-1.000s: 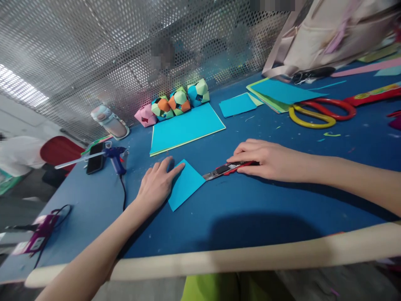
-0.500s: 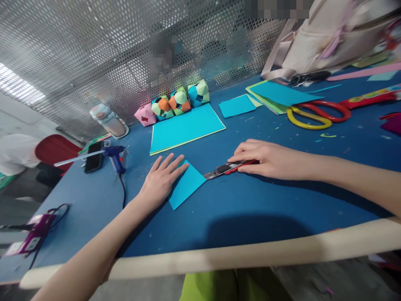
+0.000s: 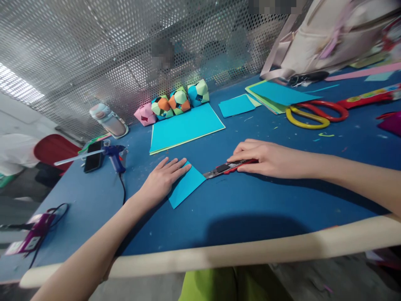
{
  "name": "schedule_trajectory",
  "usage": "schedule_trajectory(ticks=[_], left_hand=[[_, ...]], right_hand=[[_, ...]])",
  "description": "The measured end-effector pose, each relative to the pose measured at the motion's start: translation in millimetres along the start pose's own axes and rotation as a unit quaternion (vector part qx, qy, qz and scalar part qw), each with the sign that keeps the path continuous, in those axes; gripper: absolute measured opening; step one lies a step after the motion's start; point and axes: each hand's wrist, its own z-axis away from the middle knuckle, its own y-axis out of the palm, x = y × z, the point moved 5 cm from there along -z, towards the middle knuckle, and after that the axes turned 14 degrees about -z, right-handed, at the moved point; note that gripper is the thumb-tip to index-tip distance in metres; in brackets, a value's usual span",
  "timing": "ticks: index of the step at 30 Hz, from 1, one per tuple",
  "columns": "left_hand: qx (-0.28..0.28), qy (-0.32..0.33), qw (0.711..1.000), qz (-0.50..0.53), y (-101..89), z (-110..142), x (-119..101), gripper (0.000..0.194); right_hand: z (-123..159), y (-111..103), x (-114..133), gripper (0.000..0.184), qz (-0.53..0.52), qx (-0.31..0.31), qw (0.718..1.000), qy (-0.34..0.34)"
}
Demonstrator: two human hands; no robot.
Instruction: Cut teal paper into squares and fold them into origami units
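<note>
Knife [image 3: 226, 168] rests in right hand [image 3: 258, 158], scissors' [image 3: 308, 123] label [image 3: 357, 99] illegibly blurred.

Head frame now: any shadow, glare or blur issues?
Head view, front: broad dark shadow on the blue table; head view, upper left: bright glare at the mesh panel; head view, lower left: purple corded block smeared; head view, centre: cutter and blue sheet at its tip fairly sharp.
</note>
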Motion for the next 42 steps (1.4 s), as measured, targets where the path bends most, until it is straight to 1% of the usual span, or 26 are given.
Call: schedule_trajectory(ticks=[14,18,33,37,42], left_hand=[[0.001,-0.002,1.0,0.0,-1.9,0.5,0.0,0.05],[0.008,-0.004,1.0,0.0,-2.8,0.3,-0.4,0.049],[0.003,-0.006,1.0,-0.005,-1.6,-0.1,-0.8,0.049],[0.008,-0.012,1.0,0.001,-2.0,-0.2,-1.0,0.048],[0.0,-0.01,1.0,0.007,-2.3,0.4,-0.8,0.048]], right_hand=[[1.5,2.8,2.9,0.038,-0.006,0.0,1.0,0.011],[1.8,5.2,4.9,0.038,-0.014,0.011,1.0,0.015],[1.4,6.5,5.9,0.036,-0.018,-0.003,1.0,0.001],[1.5,6.3,6.0,0.038,-0.018,0.009,1.0,0.007],[1.9,5.9,6.3,0.038,-0.019,0.005,1.0,0.011]])
